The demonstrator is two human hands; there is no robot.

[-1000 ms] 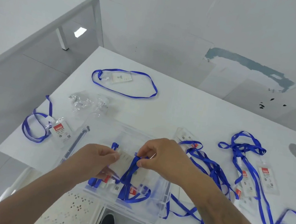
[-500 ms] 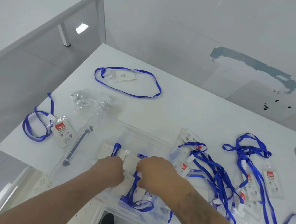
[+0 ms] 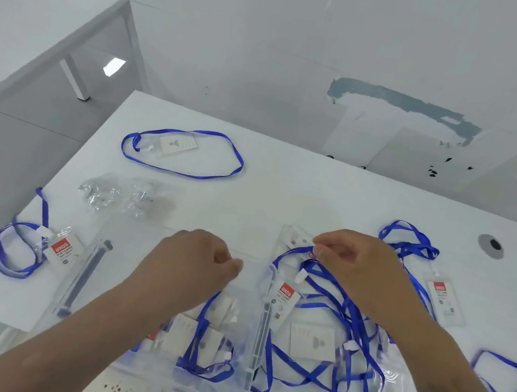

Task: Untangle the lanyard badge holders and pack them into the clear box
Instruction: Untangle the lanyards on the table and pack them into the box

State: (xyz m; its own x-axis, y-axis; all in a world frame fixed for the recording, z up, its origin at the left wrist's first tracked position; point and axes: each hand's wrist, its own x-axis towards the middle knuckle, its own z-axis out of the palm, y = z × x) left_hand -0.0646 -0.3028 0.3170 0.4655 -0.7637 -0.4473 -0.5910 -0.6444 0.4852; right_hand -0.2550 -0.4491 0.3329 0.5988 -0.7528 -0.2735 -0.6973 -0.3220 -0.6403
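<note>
Blue lanyards sit packed in the clear box (image 3: 229, 391) at the table's near edge, and both hands have lifted out of it since a moment ago. Now the right hand (image 3: 357, 269) pinches a strap of the tangled pile (image 3: 343, 314) just right of the box, while the left hand (image 3: 191, 266) hovers loosely curled, holding nothing. On the white table (image 3: 285, 186) beside a white wall, two separate lanyards lie left: one loop (image 3: 183, 150) far, one (image 3: 21, 250) near.
</note>
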